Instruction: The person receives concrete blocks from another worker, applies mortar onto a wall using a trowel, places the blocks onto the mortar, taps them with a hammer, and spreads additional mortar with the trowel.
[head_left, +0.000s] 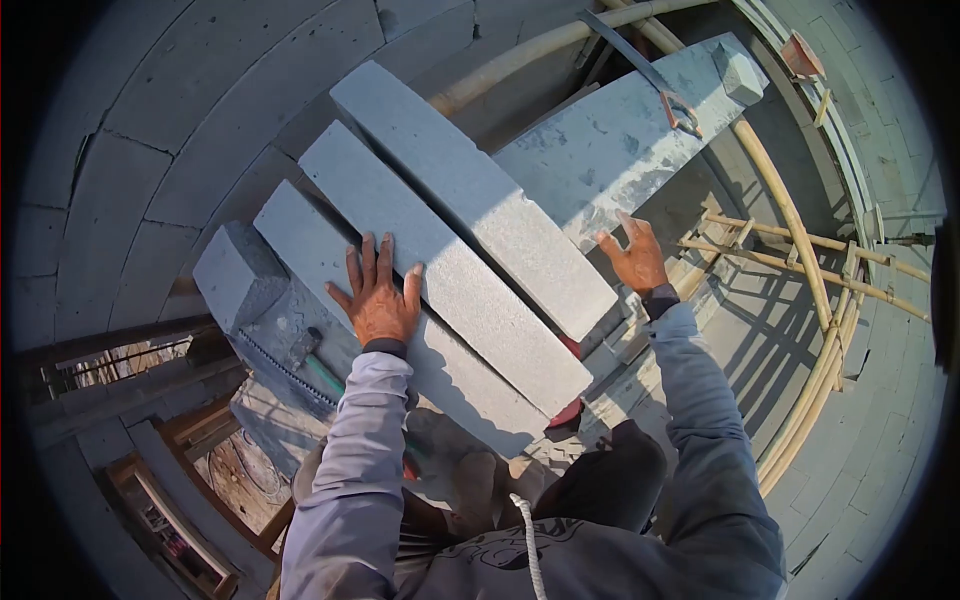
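Note:
Three long pale-grey concrete blocks lie side by side, slanting across the view: a left block, a middle block and a right block, with narrow gaps between them. My left hand lies flat with fingers spread on the left block, its fingertips near the middle block's edge. To the right of the right block, my right hand is held with thumb and fingers apart and nothing between them. It is near the dusty grey board; whether it touches is unclear.
A handsaw and a small block piece lie on the board. At left are another block, a toothed blade and a hammer with a green handle. Bamboo poles stand right; a block wall rises upper left.

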